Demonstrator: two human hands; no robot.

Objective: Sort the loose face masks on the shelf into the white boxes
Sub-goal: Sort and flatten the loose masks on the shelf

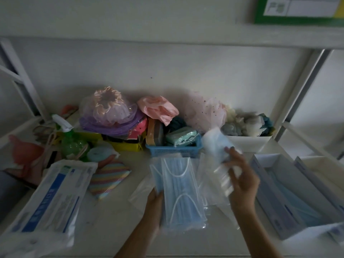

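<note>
While the left hand (155, 200) grips the masks (181, 192) ready for boxing, the right hand (240, 175) pinches what looks like their empty wrapper (216, 164) clear.

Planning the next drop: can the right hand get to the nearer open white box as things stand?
Probably yes. The white box lies open just right of the right hand, with nothing between them. That hand does hold a clear plastic wrapper, so it is not free to grasp anything more.
</note>
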